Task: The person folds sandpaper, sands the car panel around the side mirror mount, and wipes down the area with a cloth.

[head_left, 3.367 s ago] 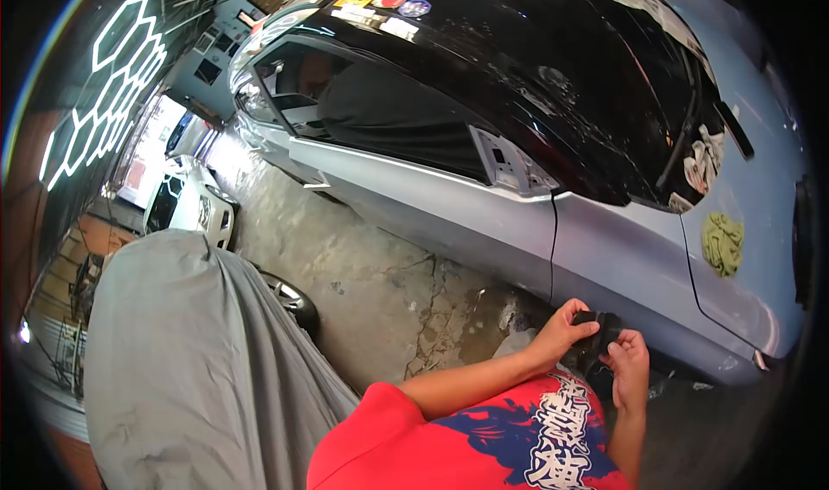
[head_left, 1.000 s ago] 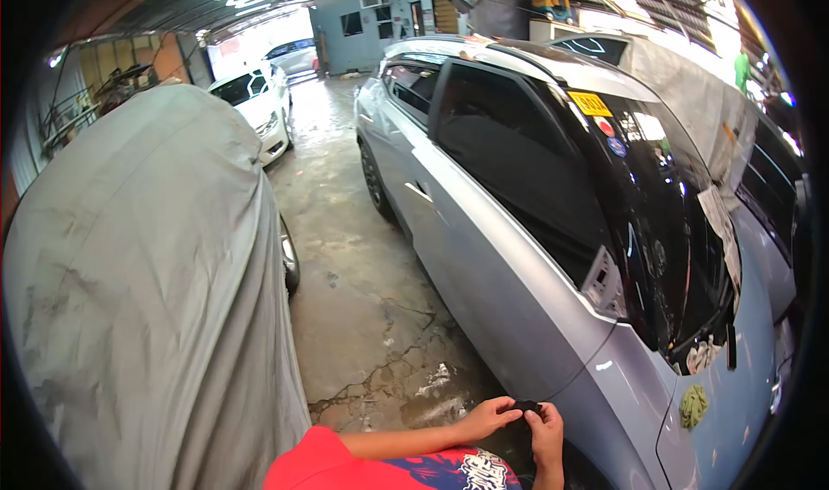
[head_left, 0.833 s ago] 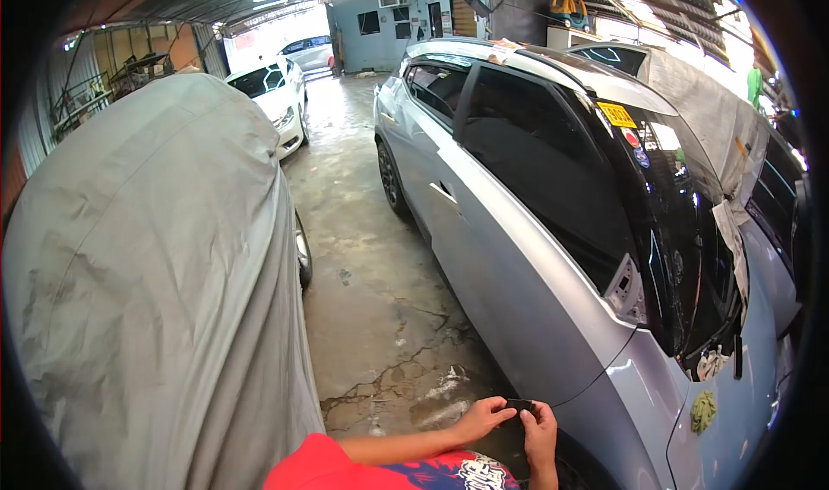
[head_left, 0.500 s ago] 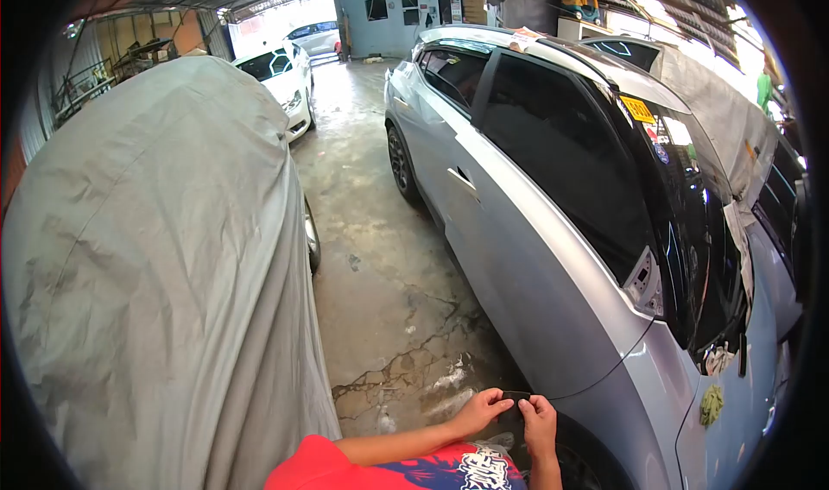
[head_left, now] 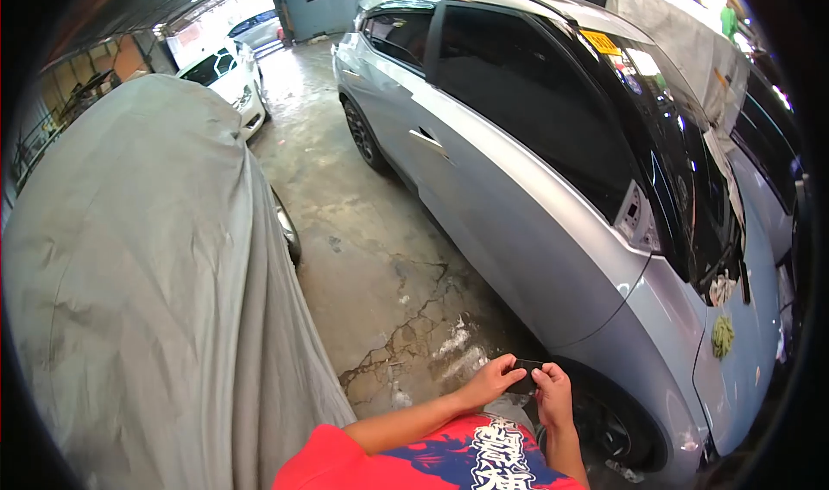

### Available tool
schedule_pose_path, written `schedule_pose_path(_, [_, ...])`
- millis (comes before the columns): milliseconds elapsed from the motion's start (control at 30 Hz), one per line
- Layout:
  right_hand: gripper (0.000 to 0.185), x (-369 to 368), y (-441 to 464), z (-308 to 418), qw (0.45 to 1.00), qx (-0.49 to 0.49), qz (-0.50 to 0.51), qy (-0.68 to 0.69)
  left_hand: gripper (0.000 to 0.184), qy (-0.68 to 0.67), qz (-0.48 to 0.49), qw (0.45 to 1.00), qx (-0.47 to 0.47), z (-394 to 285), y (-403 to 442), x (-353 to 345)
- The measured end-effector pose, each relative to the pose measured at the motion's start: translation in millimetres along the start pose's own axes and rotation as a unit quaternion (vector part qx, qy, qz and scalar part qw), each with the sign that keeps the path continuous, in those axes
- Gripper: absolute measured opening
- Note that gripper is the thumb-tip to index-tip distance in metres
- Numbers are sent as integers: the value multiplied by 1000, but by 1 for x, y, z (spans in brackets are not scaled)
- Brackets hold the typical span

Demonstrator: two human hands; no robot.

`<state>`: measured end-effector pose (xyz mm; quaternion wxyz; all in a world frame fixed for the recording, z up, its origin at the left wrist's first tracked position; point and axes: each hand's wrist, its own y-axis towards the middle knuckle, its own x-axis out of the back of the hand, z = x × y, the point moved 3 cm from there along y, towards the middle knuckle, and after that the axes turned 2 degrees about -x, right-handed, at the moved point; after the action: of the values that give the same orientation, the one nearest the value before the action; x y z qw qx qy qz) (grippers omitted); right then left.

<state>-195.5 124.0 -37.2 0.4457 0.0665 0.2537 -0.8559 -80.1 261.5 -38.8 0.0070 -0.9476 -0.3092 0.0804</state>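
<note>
Head view shows me the person's 2 bare hands in front of a red shirt (head_left: pixel 414 457), close together and near the front wheel (head_left: pixel 604 423) of a silver car (head_left: pixel 518 240). The left hand (head_left: pixel 489 384) pinches 1 end of a small dark piece (head_left: pixel 528 365) between thumb and fingers; the right hand (head_left: pixel 554 395) pinches the other end likewise, so the piece spans the gap between them, too small for me to identify. Well apart from the hands, a crumpled green cloth (head_left: pixel 723 336) lies on the bonnet (head_left: pixel 749 386). Across the cracked floor (head_left: pixel 319 283), a grey cover (head_left: pixel 129 257) drapes another vehicle, and a white car (head_left: pixel 244 101) stands farther back.
</note>
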Motion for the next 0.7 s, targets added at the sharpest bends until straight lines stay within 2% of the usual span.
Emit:
schedule_pose_path(33, [4, 2, -2, -2, 1000, 7, -7, -4, 21, 14, 12, 1000, 10, 4, 0, 2])
schedule_pose_path(133, [5, 3, -3, -2, 996, 40, -52, -54, 22, -17, -23, 1000, 11, 3, 0, -4])
schedule_pose_path(233, [7, 0, -1, 1, 987, 78, -115, -76, 25, 94, -178, 975, -90, -9, -3, -4])
schedule_pose_path(333, [7, -2, 0, -4, 982, 91, -152, -69, 25, 172, -53, 980, -84, -20, -5, -7])
schedule_pose_path(367, [7, -4, 0, -6, 981, 89, -160, -67, 25, 178, -51, 978, -99, -21, -7, -10])
schedule_pose_path(467, [6, -21, -5, -9, 987, 68, -145, 27, 25, 201, -57, 968, -141, -21, -10, -17])
schedule_pose_path(600, [11, -23, -1, -13, 991, 25, -63, 116, 25, 224, -92, 946, -214, -30, -12, -13])
schedule_pose_path(700, [16, -27, -6, -2, 991, 15, -34, 131, 31, 201, -127, 954, -182, -41, -16, -14])
